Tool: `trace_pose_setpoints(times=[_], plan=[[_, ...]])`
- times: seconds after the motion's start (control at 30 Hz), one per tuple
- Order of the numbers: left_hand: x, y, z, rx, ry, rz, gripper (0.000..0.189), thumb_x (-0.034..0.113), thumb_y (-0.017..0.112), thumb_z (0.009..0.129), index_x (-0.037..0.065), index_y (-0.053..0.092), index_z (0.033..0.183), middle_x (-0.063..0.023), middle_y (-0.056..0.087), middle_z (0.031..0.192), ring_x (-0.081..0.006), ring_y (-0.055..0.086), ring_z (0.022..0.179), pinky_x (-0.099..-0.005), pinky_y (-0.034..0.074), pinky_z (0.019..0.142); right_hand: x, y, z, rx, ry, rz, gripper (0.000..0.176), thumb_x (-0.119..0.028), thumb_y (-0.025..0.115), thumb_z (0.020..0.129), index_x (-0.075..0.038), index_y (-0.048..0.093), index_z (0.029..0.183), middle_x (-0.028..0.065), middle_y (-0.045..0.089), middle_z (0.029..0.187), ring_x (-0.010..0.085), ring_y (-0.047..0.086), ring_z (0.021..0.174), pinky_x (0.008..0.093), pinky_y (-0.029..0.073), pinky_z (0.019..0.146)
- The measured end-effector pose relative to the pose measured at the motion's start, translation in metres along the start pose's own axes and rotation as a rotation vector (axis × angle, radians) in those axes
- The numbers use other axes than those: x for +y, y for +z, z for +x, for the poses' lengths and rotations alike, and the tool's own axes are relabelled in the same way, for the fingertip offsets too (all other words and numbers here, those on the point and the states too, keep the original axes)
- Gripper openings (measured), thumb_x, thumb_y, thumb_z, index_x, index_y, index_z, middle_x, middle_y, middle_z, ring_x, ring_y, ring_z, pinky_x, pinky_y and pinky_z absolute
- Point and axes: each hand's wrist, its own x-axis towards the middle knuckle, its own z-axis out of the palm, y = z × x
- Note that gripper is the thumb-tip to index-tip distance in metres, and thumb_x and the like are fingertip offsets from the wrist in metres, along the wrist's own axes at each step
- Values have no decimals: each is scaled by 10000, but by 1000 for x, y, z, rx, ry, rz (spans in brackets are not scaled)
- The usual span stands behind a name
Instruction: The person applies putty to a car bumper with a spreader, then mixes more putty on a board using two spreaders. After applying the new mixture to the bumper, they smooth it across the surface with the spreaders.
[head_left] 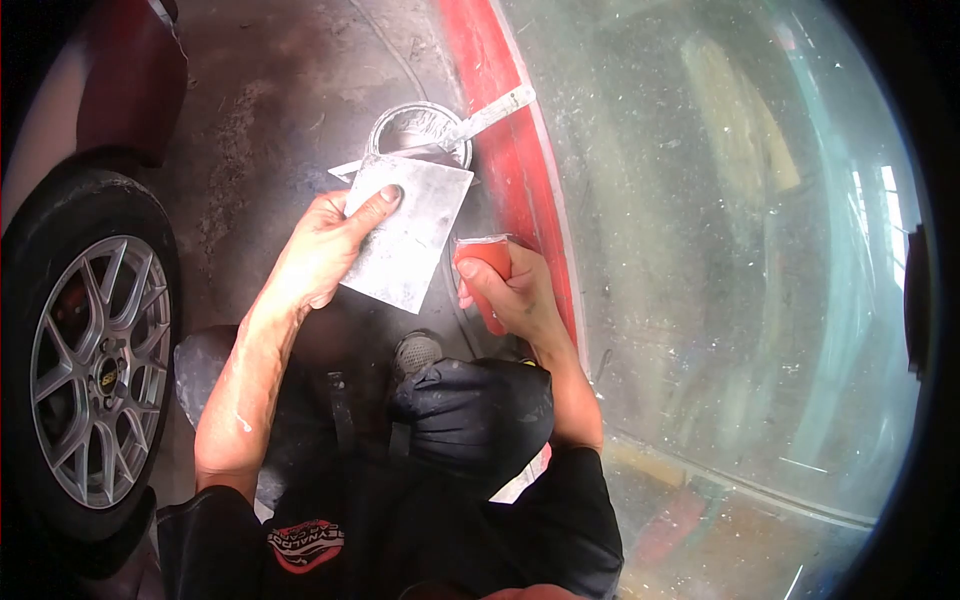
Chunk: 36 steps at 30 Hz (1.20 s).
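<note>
Clear glass [700, 250], dusty and flecked, fills the right side of the view, bordered by a red band [530, 180]. A car wheel [105, 365] stands at the far left. Near the band sits an open can [422, 106] smeared with pale paste; a light strip [500, 110] extends from it across the band.

Left hand [325, 250]: closed on a flat grey plate [415, 230], thumb on the upper face, remaining fingers beneath. The plate overlaps the can in view; contact cannot be confirmed.

Right hand [525, 295]: wrapped narrowly around a red-orange applicator [490, 258], pale edge uppermost, just beside the plate and apart from it.

Risks, as judged: the plate is pinched near one side, so pressure on its far corner could tip it. A low sweep of the plate could knock the strip and upset the can. Loose grit could contaminate the paste; a careless applicator stroke could mark the glass.
</note>
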Motion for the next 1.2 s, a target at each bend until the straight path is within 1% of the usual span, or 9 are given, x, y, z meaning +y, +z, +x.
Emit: trace_pose_setpoints(times=[0.03,0.13,0.23,0.33,0.63,1.03,1.13,1.2], plan=[[1,1,0,-4,-11,6,330,298,648,984,-12,692,1089,-51,724,914,-85,658,741,-271,540,692,-1,-1,0,2,5,-9,190,-144,656,939,27,679,1019,39,652,770,89,607,661,261,511,610],[0,7,0,39,-15,-39,308,310,683,958,5,702,1001,-23,713,823,-73,645,652,-256,531,615,-2,1,0,6,16,6,184,-145,659,937,22,688,1010,35,649,765,84,599,653,257,507,606],[0,7,0,24,-19,-36,305,307,683,958,5,702,1001,-28,714,827,-77,652,667,-260,534,621,-3,2,0,-3,-3,-19,185,-141,656,937,24,691,1012,31,644,751,80,596,649,251,502,599],[-2,3,2,-17,-47,3,342,301,651,982,-21,686,1090,-65,724,917,-97,671,758,-278,548,694,-3,1,0,-12,-19,-57,185,-136,651,938,27,693,1015,26,640,737,75,590,641,246,495,590],[-5,4,3,-27,-64,10,360,310,660,976,-20,681,1119,-62,725,930,-95,672,767,-273,551,701,0,-1,1,-17,-16,-56,172,-124,648,935,20,699,1016,19,640,734,68,577,633,239,483,581],[-3,5,1,-58,-38,56,360,308,642,988,-29,685,1106,-65,724,931,-94,669,785,-278,544,722,-1,-1,3,-34,-16,-78,165,-113,651,932,13,701,1025,20,635,724,64,567,629,239,474,564],[-8,1,4,-41,-70,19,368,309,638,990,-35,674,1115,-67,723,925,-99,671,783,-280,547,724,7,-2,7,43,-159,-331,165,-122,648,937,6,702,1024,18,634,717,68,572,621,238,471,554],[-11,0,5,-19,-90,2,376,318,637,990,-36,670,1115,-71,721,921,-103,672,778,-281,549,724,5,-3,3,249,-128,-181,177,-136,651,937,12,694,1023,18,630,711,70,572,614,238,473,553]])
